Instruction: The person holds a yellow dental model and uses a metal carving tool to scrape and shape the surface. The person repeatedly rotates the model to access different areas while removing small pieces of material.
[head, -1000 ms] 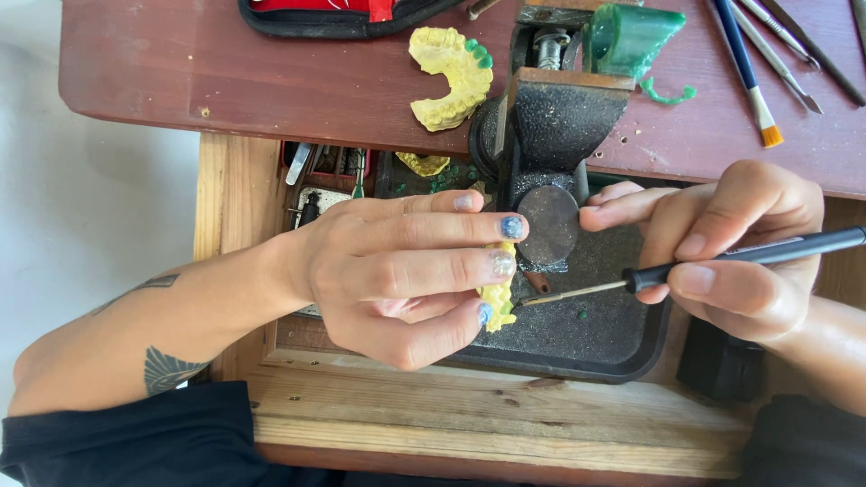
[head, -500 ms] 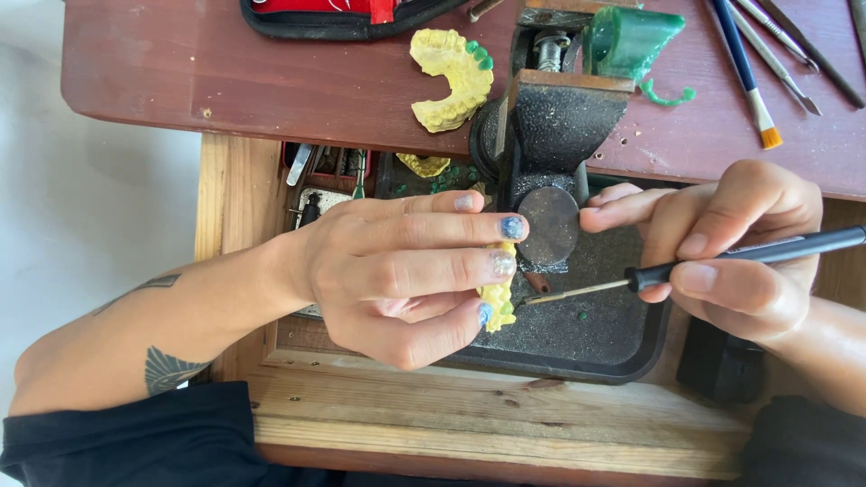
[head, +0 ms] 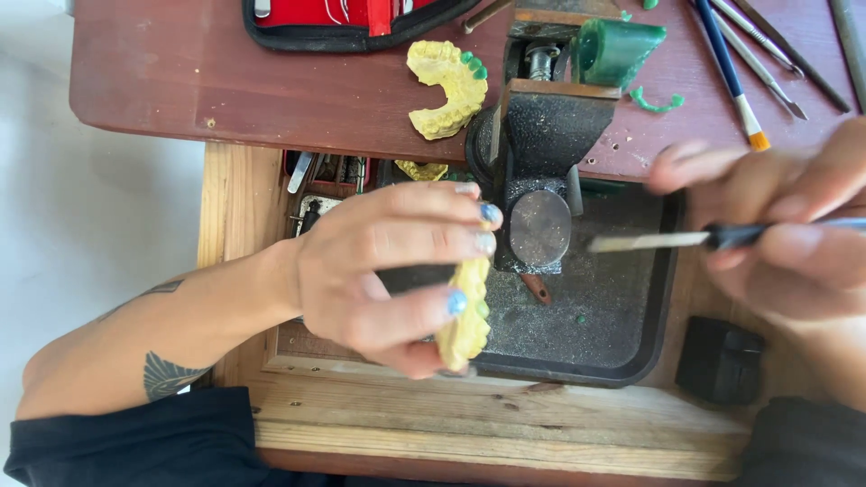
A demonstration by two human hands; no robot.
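Note:
My left hand (head: 388,271) grips a yellow dental cast (head: 465,316) edge-on, holding it over the front left of a black tray (head: 622,352). My right hand (head: 785,234), blurred, holds a thin carving tool (head: 667,240) with a dark handle and a pale metal blade. The blade tip points left and hangs apart from the cast, just right of a black bench vise (head: 537,171) with a round face.
A second yellow cast with green wax (head: 446,86) lies on the red-brown bench top (head: 225,90). A green wax block (head: 618,50), a red tool case (head: 361,18), brushes and metal instruments (head: 749,63) sit at the back. A small black block (head: 722,361) rests on the wooden pull-out board (head: 505,424).
My right hand has pulled the tool away to the right and up, off the cast. My left hand still holds the cast in much the same place.

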